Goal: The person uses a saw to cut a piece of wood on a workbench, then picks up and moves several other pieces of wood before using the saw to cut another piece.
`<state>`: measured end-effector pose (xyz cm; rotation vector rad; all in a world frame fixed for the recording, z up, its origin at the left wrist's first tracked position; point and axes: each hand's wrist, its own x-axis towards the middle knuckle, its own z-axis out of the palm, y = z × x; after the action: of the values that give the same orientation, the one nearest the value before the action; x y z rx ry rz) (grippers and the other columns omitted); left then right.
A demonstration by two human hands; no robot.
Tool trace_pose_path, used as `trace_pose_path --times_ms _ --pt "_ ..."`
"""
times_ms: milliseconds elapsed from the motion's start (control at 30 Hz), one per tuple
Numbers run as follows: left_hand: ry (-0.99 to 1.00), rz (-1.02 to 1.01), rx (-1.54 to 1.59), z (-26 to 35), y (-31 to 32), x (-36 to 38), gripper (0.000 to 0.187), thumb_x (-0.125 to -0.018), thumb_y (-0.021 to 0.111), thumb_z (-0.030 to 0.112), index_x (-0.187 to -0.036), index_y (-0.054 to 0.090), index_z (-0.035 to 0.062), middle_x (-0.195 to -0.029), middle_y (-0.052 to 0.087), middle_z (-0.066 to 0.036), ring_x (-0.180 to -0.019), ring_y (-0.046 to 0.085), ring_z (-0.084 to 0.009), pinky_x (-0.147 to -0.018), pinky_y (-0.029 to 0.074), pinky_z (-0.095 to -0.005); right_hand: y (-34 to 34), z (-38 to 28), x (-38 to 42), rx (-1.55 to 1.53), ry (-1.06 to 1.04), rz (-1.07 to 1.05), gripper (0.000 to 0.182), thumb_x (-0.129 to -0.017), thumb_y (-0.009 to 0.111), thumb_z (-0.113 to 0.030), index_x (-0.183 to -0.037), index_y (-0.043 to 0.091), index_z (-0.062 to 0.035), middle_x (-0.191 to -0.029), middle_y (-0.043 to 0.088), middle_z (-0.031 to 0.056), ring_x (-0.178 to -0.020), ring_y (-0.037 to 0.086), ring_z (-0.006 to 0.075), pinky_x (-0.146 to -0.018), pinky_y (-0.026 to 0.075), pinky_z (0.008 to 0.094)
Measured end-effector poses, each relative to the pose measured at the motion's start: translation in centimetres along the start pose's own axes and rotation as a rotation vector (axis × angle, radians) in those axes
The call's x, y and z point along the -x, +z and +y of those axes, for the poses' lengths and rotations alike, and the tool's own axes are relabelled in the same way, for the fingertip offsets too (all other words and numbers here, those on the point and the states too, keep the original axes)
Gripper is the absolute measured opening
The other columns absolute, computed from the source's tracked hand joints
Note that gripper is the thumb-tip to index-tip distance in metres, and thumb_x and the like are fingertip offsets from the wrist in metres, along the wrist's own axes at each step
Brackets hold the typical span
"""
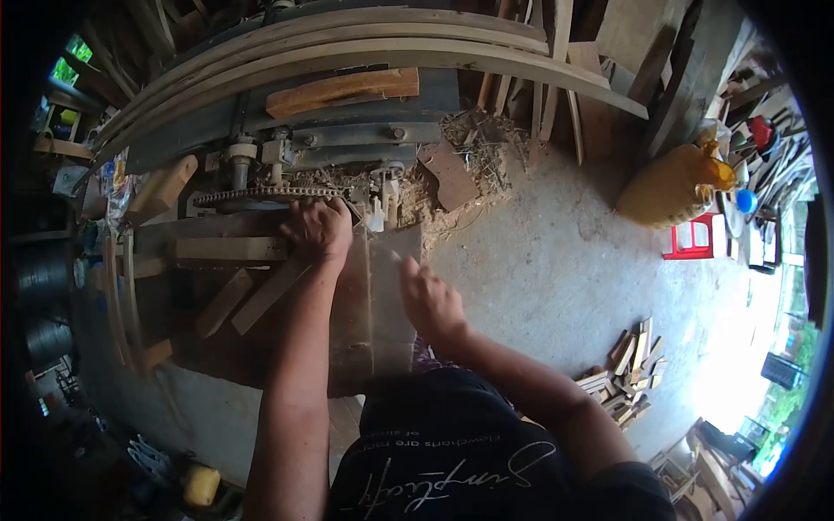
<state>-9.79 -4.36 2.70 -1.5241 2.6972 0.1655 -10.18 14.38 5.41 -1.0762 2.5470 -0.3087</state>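
Yellow sack [662, 187], fill unseen; R hand [432, 300] grips sth thin [396, 256]; L hand [320, 229] nr chain [261, 194], grip unclear.

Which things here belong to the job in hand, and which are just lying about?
Apparently in use:
slim pale item, blurred, in the right hand
dark metal chain, beside the left hand

Lying about:
bulging yellow sack
red plastic stool
tan pile of short wooden offcuts

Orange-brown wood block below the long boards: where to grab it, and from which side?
I'd take the orange-brown block around mid-length, from above: thumb on the near long edge, fingers over the far one. It's long, narrow and lies roughly crosswise, so a central grip should balance it. Coming down from above should also keep the hand off the chain on the near side and the long boards beyond.
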Motion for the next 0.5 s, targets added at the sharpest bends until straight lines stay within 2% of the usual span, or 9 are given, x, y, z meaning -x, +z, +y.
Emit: trace_pose_path --times_ms 33,100,133,200,300,333,400,467,500 --pt "0.001 -0.011 0.016 -0.1 0.2 -0.1 0.044 -0.087 0.032 0.032 -0.088 0.065 0.0033 -0.109 0.06 -0.009 -0.12 0.04 -0.0254 -0.099 0.022 -0.0585 0.3 0.2 -0.5 0.008 -0.01 -0.003 0.013 -0.085 0.045 -0.011 -0.095 0.047 -0.0029 -0.075 0.06 0.0113 -0.062 0.063 0.0205 -0.048 0.05 0.027" --pt "-0.016 0.031 0.007 -0.6 1.3 -0.1 0.043 -0.086 0.034 0.033 -0.086 0.066 0.0046 -0.106 0.061 -0.008 -0.117 0.043 -0.0241 -0.099 0.023 -0.0578 2.1 0.1 -0.9 0.139 -0.155 0.3 0.016 -0.085 0.046 -0.012 -0.098 0.047 -0.0027 -0.074 0.06 0.0108 -0.062 0.063 0.022 -0.048 0.05 0.0269" --pt "-0.024 0.095 0.006 -0.5 1.6 -0.2 0.041 -0.084 0.035 0.033 -0.085 0.066 0.0058 -0.103 0.062 -0.006 -0.114 0.045 -0.0227 -0.099 0.024 -0.0572 2.6 -0.5 -2.8 0.132 -0.154 0.304 0.016 -0.085 0.046 -0.012 -0.098 0.047 -0.0027 -0.074 0.06 0.0108 -0.062 0.063 0.022 -0.048 0.05 0.0269" --pt "-0.045 0.07 -0.007 -0.5 1.5 -0.5 0.042 -0.084 0.036 0.033 -0.084 0.067 0.0056 -0.102 0.062 -0.007 -0.114 0.046 -0.0225 -0.099 0.024 -0.0564 2.5 -1.9 -7.5 0.049 -0.135 0.102 0.014 -0.087 0.045 -0.012 -0.099 0.043 -0.0058 -0.075 0.059 0.0144 -0.061 0.064 0.0249 -0.05 0.052 0.0348" --pt "-0.023 0.103 -0.007 -0.6 1.8 -0.7 0.042 -0.083 0.036 0.034 -0.084 0.067 0.0058 -0.101 0.063 -0.007 -0.111 0.047 -0.022 -0.098 0.025 -0.0546 2.0 -0.6 -3.8 -0.069 -0.186 0.256 0.014 -0.086 0.046 -0.012 -0.098 0.043 -0.0056 -0.075 0.059 0.0149 -0.06 0.063 0.0264 -0.051 0.053 0.0361" --pt "-0.01 0.132 -0.008 -0.4 1.6 -0.5 0.042 -0.083 0.035 0.034 -0.083 0.067 0.0062 -0.099 0.063 -0.007 -0.109 0.048 -0.0219 -0.098 0.026 -0.0537 1.4 -0.1 -2.4 -0.062 -0.184 0.257 0.014 -0.086 0.046 -0.012 -0.098 0.043 -0.0056 -0.075 0.059 0.0149 -0.06 0.063 0.0264 -0.051 0.053 0.0361" --pt "-0.018 0.157 -0.005 -0.2 1.0 -0.5 0.042 -0.083 0.035 0.034 -0.082 0.067 0.0065 -0.098 0.063 -0.006 -0.107 0.049 -0.0218 -0.097 0.027 -0.0528 -0.4 0.3 -0.1 0.046 -0.018 -0.046 0.009 -0.085 0.047 -0.012 -0.09 0.045 -0.0046 -0.071 0.059 0.0108 -0.064 0.065 0.0212 -0.053 0.053 0.0278" --pt "-0.008 0.028 -0.05 0.0 0.0 -0.2 0.04 -0.083 0.037 0.034 -0.08 0.066 0.0071 -0.095 0.063 -0.006 -0.105 0.049 -0.0216 -0.096 0.029 -0.0513 0.0 -0.9 -1.3 0.007 0.024 -0.03 0.008 -0.086 0.046 -0.011 -0.09 0.045 -0.0039 -0.071 0.059 0.0105 -0.067 0.065 0.023 -0.056 0.053 0.0293" --pt "-0.028 0.07 -0.032 -0.4 1.1 -0.5 0.038 -0.083 0.038 0.033 -0.082 0.065 0.0065 -0.098 0.061 -0.007 -0.108 0.047 -0.0214 -0.096 0.028 -0.0513 0.7 -1.1 -3.3 0.035 -0.052 0.032 0.009 -0.086 0.046 -0.011 -0.091 0.045 -0.0039 -0.071 0.059 0.0104 -0.068 0.065 0.023 -0.056 0.053 0.0298"
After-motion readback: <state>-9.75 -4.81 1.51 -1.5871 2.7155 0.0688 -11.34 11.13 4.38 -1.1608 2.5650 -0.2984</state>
